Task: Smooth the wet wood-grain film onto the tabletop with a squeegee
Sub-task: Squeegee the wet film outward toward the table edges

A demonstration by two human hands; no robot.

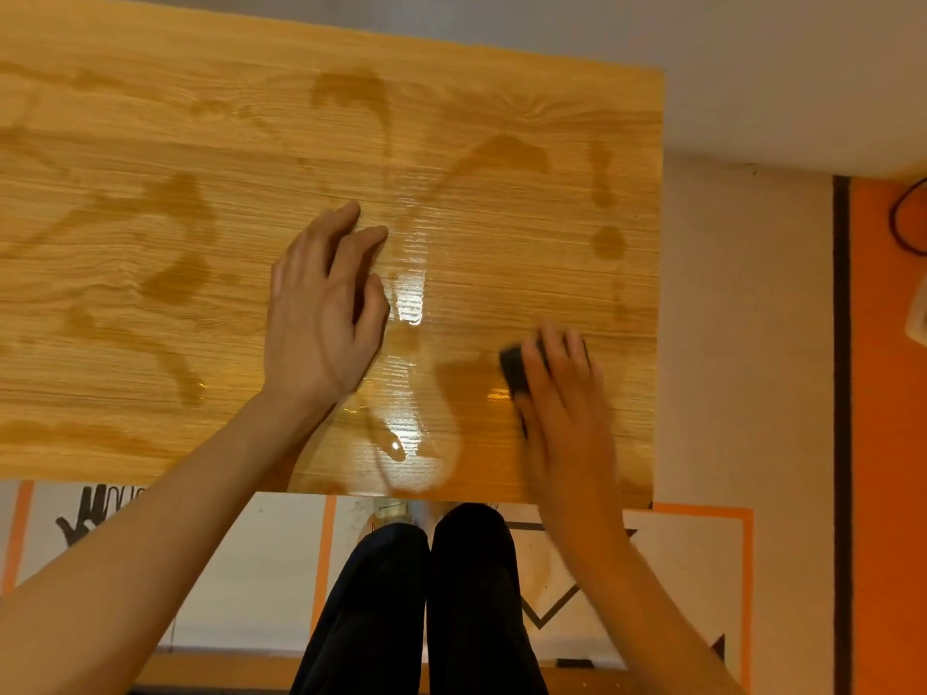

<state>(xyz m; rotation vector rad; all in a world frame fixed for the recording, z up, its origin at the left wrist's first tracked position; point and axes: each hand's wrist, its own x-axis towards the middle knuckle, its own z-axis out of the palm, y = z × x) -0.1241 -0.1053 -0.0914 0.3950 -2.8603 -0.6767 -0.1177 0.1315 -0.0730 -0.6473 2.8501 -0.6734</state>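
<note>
The wood-grain film [200,253] covers the tabletop and shows dark wet patches under it, with shiny water streaks near the front middle. My left hand [326,308] lies flat on the film at the centre, fingers straight and pointing away from me. My right hand [562,393] is near the front right of the table, blurred. It grips a small black squeegee [514,368], whose dark edge sticks out to the left of my fingers and touches the film beside a dark wet patch.
The table's right edge [658,293] and front edge [301,486] are close to my hands. Beyond them lies light floor, an orange surface [888,443] with a black cable at the right, and printed sheets on the floor. My dark-trousered legs [426,594] stand at the front edge.
</note>
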